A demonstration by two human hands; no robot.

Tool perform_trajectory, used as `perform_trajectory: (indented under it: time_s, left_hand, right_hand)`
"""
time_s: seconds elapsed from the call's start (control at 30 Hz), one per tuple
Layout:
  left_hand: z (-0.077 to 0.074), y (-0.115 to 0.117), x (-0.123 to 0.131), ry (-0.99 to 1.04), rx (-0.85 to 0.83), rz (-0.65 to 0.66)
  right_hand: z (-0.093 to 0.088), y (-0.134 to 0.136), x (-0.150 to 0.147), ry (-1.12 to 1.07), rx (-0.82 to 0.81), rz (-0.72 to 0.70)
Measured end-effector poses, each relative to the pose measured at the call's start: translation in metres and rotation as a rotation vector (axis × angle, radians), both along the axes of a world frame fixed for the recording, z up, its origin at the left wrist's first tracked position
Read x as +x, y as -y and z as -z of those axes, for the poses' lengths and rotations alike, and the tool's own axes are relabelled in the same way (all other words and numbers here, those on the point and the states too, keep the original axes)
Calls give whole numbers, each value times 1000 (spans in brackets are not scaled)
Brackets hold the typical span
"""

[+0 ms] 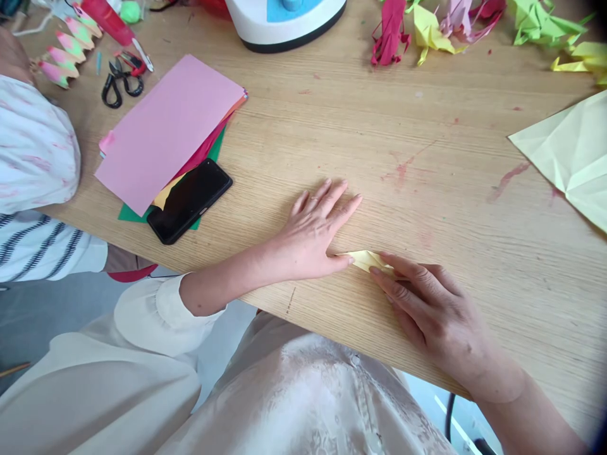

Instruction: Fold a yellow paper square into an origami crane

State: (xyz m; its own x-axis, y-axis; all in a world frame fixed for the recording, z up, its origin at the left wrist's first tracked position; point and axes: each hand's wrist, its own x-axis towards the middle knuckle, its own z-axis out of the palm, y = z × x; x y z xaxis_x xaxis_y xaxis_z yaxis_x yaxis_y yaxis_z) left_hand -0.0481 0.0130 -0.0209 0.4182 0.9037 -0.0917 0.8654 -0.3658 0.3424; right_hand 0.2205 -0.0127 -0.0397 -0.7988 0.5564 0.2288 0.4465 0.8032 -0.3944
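A small folded piece of pale yellow paper lies on the table near its front edge. My left hand rests flat with its fingers spread, and its thumb touches the paper's left end. At the other end, my right hand has its index and middle fingertips on the paper. The fingers of that hand are bent close together around the paper's right end, partly hiding it; its thumb is mostly out of sight.
Left are stacked coloured papers, a black phone, and scissors. A person's white sleeve is at the far left. Behind stand a white-blue device and several paper figures. A creased yellow sheet lies right.
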Motion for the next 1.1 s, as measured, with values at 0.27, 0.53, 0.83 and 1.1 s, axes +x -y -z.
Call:
perform_trajectory:
  time_s: [0.27,0.53,0.83,1.1]
  left_hand:
    - [-3,-14,-18,-40,-81,104]
    - [-14,-20,-17,-67,-214,83]
    - [-14,-16,1,176,-52,93]
    - [-22,-14,41,196,-103,182]
  right_hand:
    - [-2,0,-2,19,17,-1]
    - [-3,1,-3,13,5,18]
    - [0,4,-3,-5,80,26]
    - [-3,6,-5,-47,191,23]
